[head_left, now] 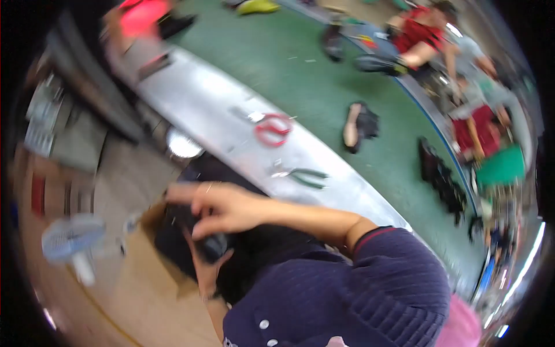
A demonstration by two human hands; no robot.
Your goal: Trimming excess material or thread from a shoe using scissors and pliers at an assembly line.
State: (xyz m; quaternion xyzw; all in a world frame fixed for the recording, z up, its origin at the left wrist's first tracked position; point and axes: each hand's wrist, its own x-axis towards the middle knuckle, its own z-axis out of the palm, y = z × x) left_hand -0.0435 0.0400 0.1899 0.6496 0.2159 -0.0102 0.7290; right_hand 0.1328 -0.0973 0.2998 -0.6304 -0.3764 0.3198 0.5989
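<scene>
In my lap area, my left hand (207, 269) is wrapped round a dark, rounded thing that looks like a black shoe (215, 246); blur hides its details. Just above it is my right hand (228, 209), its forefinger stretched out and its other fingers loosely bent and apart. I see nothing held in the right hand, and whether it touches the shoe I cannot tell. Beyond my right forearm, on the metal table edge, lie green-handled pliers (306, 177) and red-handled scissors (273, 128).
A green work surface (300, 87) runs beyond the metal strip, with a black shoe with a tan sole (354, 127) and a row of black shoes (440, 179). Co-workers in red (419, 32) sit across. A fan (72, 240) and cardboard box (156, 260) stand at left.
</scene>
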